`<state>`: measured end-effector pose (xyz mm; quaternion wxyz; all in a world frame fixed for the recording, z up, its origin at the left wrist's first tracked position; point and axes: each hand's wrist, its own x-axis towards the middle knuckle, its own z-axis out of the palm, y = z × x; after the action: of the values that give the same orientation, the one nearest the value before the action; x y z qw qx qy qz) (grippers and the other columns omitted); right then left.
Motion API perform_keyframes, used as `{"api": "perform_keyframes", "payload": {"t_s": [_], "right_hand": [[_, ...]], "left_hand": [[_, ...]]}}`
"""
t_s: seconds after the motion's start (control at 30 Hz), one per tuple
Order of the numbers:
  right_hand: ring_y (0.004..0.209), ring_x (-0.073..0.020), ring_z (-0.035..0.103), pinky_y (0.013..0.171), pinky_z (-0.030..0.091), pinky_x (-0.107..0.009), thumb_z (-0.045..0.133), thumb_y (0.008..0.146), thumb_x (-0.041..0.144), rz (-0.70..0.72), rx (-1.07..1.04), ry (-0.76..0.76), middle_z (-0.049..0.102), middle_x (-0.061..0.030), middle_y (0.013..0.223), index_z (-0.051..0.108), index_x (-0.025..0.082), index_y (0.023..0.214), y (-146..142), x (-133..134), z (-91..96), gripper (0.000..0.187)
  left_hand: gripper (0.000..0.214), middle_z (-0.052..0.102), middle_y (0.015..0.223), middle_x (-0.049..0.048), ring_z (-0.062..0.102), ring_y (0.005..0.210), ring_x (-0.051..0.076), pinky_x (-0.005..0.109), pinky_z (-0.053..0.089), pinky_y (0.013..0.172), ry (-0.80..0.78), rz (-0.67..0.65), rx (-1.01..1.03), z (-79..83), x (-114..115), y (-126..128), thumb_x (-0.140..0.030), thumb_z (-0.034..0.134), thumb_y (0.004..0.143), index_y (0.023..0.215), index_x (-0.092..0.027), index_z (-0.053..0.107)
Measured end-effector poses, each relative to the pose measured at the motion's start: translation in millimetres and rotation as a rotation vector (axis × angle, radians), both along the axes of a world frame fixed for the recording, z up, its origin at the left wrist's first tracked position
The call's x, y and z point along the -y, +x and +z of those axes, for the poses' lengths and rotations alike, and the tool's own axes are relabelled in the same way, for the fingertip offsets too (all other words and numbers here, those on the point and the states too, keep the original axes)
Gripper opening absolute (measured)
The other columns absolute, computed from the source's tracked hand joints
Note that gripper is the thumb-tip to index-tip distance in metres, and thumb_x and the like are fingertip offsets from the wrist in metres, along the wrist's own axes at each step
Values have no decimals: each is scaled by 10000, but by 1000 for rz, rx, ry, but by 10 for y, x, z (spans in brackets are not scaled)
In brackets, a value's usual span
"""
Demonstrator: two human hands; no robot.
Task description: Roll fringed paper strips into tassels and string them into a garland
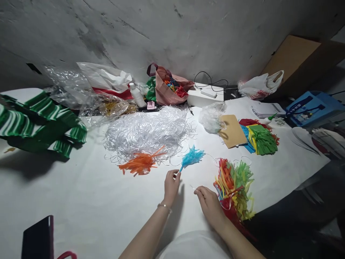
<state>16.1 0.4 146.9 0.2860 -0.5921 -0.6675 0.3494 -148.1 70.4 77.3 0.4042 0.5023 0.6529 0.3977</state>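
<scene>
Pinched in my left hand (172, 185) is the narrow end of a blue paper tassel (192, 157), its fringe fanned out up and to the right. My right hand (211, 205) is closed with thumb and forefinger together on the end of a thin white string (192, 187). Just beyond the blue tassel lies a loose orange fringe (140, 163), at the near edge of a heap of white string (151, 133). To the right of my right hand rests a pile of multicoloured paper tassels (237, 187), with white string looped across it.
Green-and-white folded pieces (43, 122) stand at the left, a dark tablet-like object (37, 237) at lower left. Along the wall are a white bottle (137, 95), a pink bag (169, 88) and a white box (206, 94). Brown card (233, 131) and green fringe (264, 140) lie at right.
</scene>
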Motion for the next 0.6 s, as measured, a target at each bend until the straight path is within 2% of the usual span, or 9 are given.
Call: {"api": "perform_keyframes", "payload": {"t_s": [0.07,0.13,0.17,0.27,0.37,0.43,0.5,0.6], "right_hand": [[749,-196,613,688,428,-294,345,1012,273,-17,17,-17,661,-43,799,590,203,865,31,-11,-68,294],[744,-194,615,686,426,-290,345,1010,273,-30,25,-16,664,-43,797,594,196,870,46,-17,-100,296],[740,-192,614,682,424,-287,345,1009,275,-36,25,-11,664,-43,794,595,195,867,48,-20,-106,299],[735,-186,614,676,427,-276,348,1008,276,-47,12,18,664,-44,792,601,195,858,39,-41,-108,305],[724,-186,619,670,443,-273,394,993,277,-55,5,61,677,-56,819,622,190,923,24,-95,-114,253],[688,-181,619,659,463,-275,456,962,255,-26,8,96,690,-68,869,626,180,1059,10,-150,-115,209],[701,-188,631,677,484,-287,494,934,221,45,18,147,698,-81,918,607,177,1180,-9,-203,-95,275],[796,-215,654,723,493,-308,506,925,207,139,5,207,709,-86,908,669,191,1113,-47,-238,12,249]], "left_hand": [[164,588,933,89,545,857,271,419,417,847,-18,6,-73,-209,-213,-12,-300,621,778,887,-178,635],[73,585,895,88,532,908,292,442,385,893,-18,-20,-126,-327,-353,0,-208,623,736,804,-182,628],[33,585,872,86,530,922,295,444,376,901,-16,-39,-144,-353,-392,10,-177,606,733,763,-186,618],[101,582,776,67,543,859,272,425,392,865,-17,-102,-159,-321,-396,28,-151,534,774,701,-196,588],[114,600,737,39,555,747,232,379,431,781,-15,-185,-122,-153,-233,4,-201,503,820,758,-204,599],[117,631,770,32,569,718,211,347,450,735,-10,-242,-76,30,-45,-24,-258,512,843,824,-209,616],[154,648,779,28,584,706,195,322,468,699,-8,-284,-31,256,175,-51,-322,520,869,864,-211,626],[211,646,756,22,589,680,176,298,493,657,-71,-261,177,600,483,-85,-399,567,873,895,-203,645]]}}
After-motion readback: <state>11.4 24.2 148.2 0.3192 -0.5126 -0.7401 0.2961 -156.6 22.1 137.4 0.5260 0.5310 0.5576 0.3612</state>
